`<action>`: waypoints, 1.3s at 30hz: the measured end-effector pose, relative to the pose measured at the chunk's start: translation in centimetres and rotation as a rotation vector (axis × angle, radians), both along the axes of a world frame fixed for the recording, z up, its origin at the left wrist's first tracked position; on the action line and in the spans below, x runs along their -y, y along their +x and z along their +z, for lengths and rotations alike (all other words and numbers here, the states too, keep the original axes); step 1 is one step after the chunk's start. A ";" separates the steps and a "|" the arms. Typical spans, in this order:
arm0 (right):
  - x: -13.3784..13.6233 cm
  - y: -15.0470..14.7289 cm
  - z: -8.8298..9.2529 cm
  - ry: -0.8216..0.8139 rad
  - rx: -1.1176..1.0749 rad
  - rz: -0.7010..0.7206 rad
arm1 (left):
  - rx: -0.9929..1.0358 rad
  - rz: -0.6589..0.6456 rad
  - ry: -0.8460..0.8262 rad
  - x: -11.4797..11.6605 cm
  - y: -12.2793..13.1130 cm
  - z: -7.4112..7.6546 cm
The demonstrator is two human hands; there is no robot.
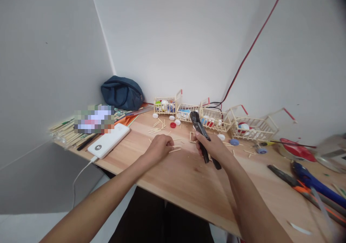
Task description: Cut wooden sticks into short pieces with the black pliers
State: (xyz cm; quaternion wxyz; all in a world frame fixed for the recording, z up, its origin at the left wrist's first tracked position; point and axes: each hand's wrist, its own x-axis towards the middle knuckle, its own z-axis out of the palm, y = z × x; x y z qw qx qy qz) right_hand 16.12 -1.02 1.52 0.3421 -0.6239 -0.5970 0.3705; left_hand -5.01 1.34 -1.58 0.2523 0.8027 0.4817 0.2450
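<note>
My left hand [159,146] rests low over the table with its fingers curled. At its fingertips is a short wooden stick [177,146], which looks pinched, with another lying just below. My right hand [212,145] is wrapped round black pliers [201,129], jaws pointing up and away; whether the jaws are open is hard to see. Behind the pliers lies a small stick frame [192,137], partly covered by my right hand. More short sticks [156,129] lie scattered beyond my left hand, near a red bottle cap [173,125].
Small stick-built carts [252,127] with bottle caps inside line the wall. A blue pouch [123,93], bundled skewers [63,133], a phone [94,119] and a cabled white power bank [109,141] are left. A blue glue gun [310,180] and orange-black tool [294,185] lie right.
</note>
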 end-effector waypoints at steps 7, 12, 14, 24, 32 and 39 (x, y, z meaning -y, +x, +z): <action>-0.2 0.3 -0.7 0.033 0.027 0.029 | -0.288 0.004 0.199 2.0 1.3 -0.8; -0.3 0.3 -0.8 0.012 0.021 -0.005 | -0.179 0.033 0.212 1.6 1.1 -0.9; -0.2 -0.1 -0.6 0.007 -0.050 0.013 | 0.053 0.048 0.062 1.0 1.0 -0.6; 0.9 -2.6 -0.3 -0.005 -0.364 0.078 | 0.732 -0.057 -0.676 1.9 1.9 2.2; 0.9 -2.4 -0.2 0.064 -0.286 0.094 | 0.824 -0.048 -0.836 2.4 1.4 3.1; 0.8 -1.7 -0.2 0.124 -0.128 0.150 | 0.839 -0.089 -0.861 2.9 0.8 3.4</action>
